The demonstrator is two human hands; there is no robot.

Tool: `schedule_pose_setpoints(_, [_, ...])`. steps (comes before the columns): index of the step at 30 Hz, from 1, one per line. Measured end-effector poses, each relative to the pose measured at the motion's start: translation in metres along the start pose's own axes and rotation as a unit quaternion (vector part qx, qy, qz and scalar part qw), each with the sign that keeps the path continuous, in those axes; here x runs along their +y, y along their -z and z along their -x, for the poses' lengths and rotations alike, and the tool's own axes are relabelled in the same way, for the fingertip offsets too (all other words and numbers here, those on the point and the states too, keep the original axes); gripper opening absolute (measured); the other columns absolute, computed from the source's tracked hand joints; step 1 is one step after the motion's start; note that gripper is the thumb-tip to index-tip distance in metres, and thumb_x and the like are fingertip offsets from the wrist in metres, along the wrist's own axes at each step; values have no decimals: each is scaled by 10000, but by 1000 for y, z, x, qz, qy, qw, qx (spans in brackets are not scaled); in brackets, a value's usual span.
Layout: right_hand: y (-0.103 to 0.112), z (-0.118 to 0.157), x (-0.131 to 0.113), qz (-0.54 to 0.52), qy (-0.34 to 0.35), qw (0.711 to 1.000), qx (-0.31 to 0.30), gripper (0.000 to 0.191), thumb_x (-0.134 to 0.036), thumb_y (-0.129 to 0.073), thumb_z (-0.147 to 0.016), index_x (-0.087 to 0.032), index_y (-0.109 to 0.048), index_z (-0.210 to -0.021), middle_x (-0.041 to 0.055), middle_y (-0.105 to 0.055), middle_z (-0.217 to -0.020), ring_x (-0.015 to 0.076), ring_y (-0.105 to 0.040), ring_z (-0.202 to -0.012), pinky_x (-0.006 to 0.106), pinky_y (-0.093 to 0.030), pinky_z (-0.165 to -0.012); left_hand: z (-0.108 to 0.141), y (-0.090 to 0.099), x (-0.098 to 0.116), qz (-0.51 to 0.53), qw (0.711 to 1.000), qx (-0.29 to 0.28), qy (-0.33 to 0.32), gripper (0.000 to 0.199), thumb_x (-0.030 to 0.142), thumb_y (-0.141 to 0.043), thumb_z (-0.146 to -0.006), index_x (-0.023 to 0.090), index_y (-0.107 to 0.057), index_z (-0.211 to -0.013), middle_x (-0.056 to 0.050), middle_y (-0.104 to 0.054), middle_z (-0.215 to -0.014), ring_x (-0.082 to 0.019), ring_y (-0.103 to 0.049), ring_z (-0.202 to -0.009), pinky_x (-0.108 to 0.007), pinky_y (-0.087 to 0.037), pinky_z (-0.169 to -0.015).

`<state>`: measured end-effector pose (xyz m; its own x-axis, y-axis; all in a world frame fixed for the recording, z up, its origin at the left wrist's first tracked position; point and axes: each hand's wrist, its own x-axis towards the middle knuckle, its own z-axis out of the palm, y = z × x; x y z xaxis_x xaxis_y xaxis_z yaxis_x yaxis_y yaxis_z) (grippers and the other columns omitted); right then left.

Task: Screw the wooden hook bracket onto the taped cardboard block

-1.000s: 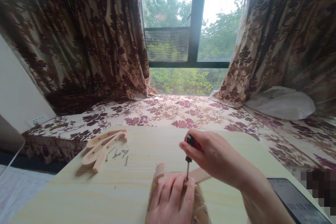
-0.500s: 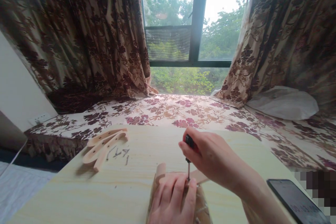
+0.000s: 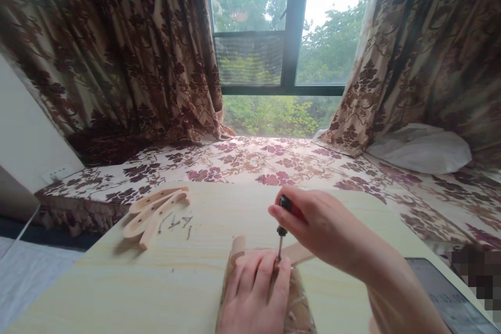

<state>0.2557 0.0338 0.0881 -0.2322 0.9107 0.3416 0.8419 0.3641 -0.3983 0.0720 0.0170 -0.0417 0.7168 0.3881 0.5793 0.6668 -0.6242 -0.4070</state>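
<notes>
My right hand is closed round the black handle of a screwdriver, which stands nearly upright. Its tip meets a spot between the fingers of my left hand. That hand lies with fingers spread, pressing on a light wooden piece over a brown block wrapped in clear film. Another flat wooden arm sticks out to the right under my right hand. Whatever the tip touches is too small to make out.
Curved wooden pieces with holes lie at the left of the pale table, beside several loose screws. A phone lies at the right edge. Behind are a floral-covered ledge and a window.
The view has shifted slightly. The screwdriver's handle has turned a little in my right hand, and more of its lower part shows. My left hand keeps its place on the wood.
</notes>
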Motion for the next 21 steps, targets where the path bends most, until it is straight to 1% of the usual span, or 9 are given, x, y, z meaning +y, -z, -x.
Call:
schedule_pose_setpoints(2, [3, 2, -2, -5, 15, 1000, 0, 176, -330, -489, -908, -217, -499, -774, -31, -582, -643, 115, -475, -578, 254, -299, -567, -2, 2, -1, 9, 1000, 6, 0, 488, 433, -504, -865, 230, -491, -1308, -28, -589, -1256, -216, -526, -1127, -325, -443, -906])
schedule_pose_setpoints(4, [5, 4, -6, -21, 39, 999, -9, 120, -313, -505, -903, -226, -533, -826, -41, -586, -660, 108, -474, -586, 243, -300, -565, -5, 5, -1, 28, 999, 20, 5, 543, 538, -501, -845, 208, -519, -1277, -49, -603, -1222, -224, -522, -1116, -324, -436, -897])
schedule_pose_setpoints(6, [5, 3, -8, -29, 52, 998, -16, 118, -301, -516, -897, -223, -536, -811, -44, -574, -649, 105, -462, -582, 236, -292, -553, -10, 9, -1, 48, 998, 39, 12, 618, 636, -492, -810, 192, -547, -1238, -68, -615, -1186, -232, -523, -1099, -329, -433, -885])
schedule_pose_setpoints(8, [3, 0, -10, -15, 47, 999, -14, 163, -302, -520, -894, -211, -516, -759, -38, -565, -633, 105, -455, -572, 239, -283, -547, -14, 13, -1, 55, 997, 49, 15, 656, 678, -487, -789, 180, -564, -1209, -81, -626, -1153, -236, -528, -1079, -335, -431, -875])
schedule_pose_setpoints(10, [0, -3, -9, 9, 23, 1000, 0, 187, -305, -515, -897, -204, -500, -741, -25, -574, -630, 110, -461, -567, 247, -283, -554, -17, 15, 0, 47, 998, 49, 9, 683, 693, -480, -783, 156, -572, -1195, -95, -632, -1132, -246, -535, -1058, -349, -435, -865])
schedule_pose_setpoints(13, [-1, -5, -9, 36, -2, 999, 14, 205, -316, -503, -904, -199, -490, -736, -12, -584, -631, 117, -467, -566, 255, -282, -559, -16, 15, 0, 34, 999, 30, 1, 735, 710, -471, -778, 133, -553, -1227, -110, -619, -1158, -264, -535, -1066, -376, -439, -873])
schedule_pose_setpoints(18, [4, 2, -13, -3, 48, 999, -19, 221, -368, -485, -920, -212, -509, -764, -33, -555, -628, 110, -455, -568, 243, -284, -549, -10, 14, 0, 57, 998, 12, 13, 721, 686, -489, -786, 169, -505, -1288, -88, -588, -1231, -260, -512, -1133, -376, -444, -905])
schedule_pose_setpoints(21, [3, -1, -11, 0, 44, 999, -19, 220, -347, -476, -923, -208, -492, -753, -29, -555, -631, 110, -457, -570, 244, -295, -556, -11, 17, 1, 68, 997, -6, 20, 714, 669, -498, -791, 164, -497, -1295, -95, -580, -1246, -266, -514, -1140, -388, -455, -914])
